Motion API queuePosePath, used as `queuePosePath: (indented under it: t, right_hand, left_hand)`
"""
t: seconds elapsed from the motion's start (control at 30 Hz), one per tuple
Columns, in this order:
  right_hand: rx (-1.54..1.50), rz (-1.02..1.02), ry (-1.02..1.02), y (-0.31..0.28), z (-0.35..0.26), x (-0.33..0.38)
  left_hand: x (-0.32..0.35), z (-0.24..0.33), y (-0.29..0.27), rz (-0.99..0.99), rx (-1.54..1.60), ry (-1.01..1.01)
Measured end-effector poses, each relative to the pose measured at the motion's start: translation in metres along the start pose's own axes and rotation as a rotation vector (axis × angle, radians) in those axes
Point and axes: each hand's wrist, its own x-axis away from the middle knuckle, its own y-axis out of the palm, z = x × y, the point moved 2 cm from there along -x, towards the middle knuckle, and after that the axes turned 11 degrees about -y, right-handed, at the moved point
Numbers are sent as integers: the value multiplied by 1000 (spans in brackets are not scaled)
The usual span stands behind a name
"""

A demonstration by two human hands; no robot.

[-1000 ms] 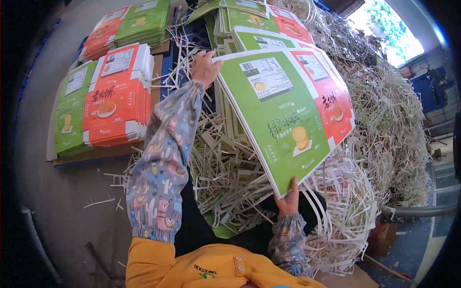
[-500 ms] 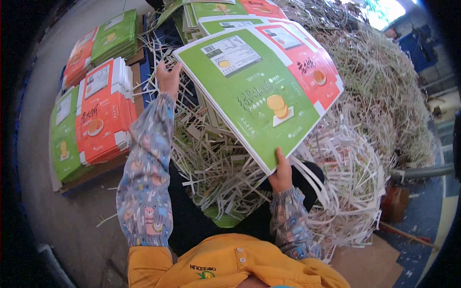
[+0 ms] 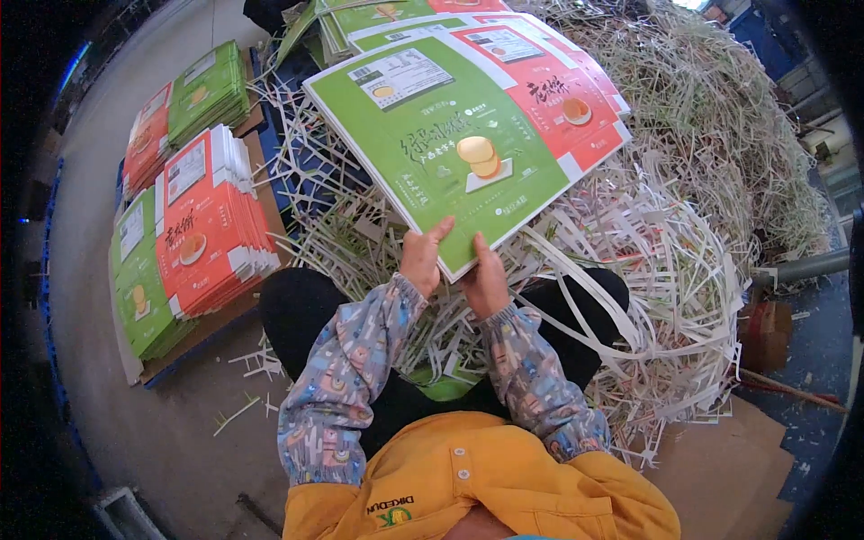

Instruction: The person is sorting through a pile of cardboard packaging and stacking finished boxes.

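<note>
A thin stack of printed cardboard sheets [image 3: 423, 171], green on the near side and red-orange on the far side, with cookie pictures, lies tilted in front of me. My left hand [image 3: 422, 258] grips its near corner along the left edge, thumb on top. Close beside it, my right hand [image 3: 487, 282] pinches the same corner from the right, thumb on top. The fingers under the sheets are hidden. More of the same sheets [image 3: 396, 38] are piled beyond, partly covered by this stack.
Paper strip waste [image 3: 648, 297] heaps around my knees and to the right, rising into a large mound [image 3: 711, 117]. On the left, stacks of trimmed red and green sheets [image 3: 211, 220] rest on cardboard over a pallet. A flat brown cardboard [image 3: 720, 459] lies at the lower right.
My left hand has come from the far left edge down to the near corner and taken hold there. The stack's near corner has shifted left and toward the far side with my right hand.
</note>
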Motion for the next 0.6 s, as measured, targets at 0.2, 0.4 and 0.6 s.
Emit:
queuePosePath:
  t: [0.2,0.4,0.6]
  right_hand:
    - [103,29,-152,-24,-42,-30]
    - [98,-8,-176,-30,-44,-36]
    - [-102,-146,-185,-45,-44,-42]
  left_hand:
    - [7,6,0,13,-57,-78]
    - [3,7,1,4,-150,-59]
    - [8,7,16,-21,58,35]
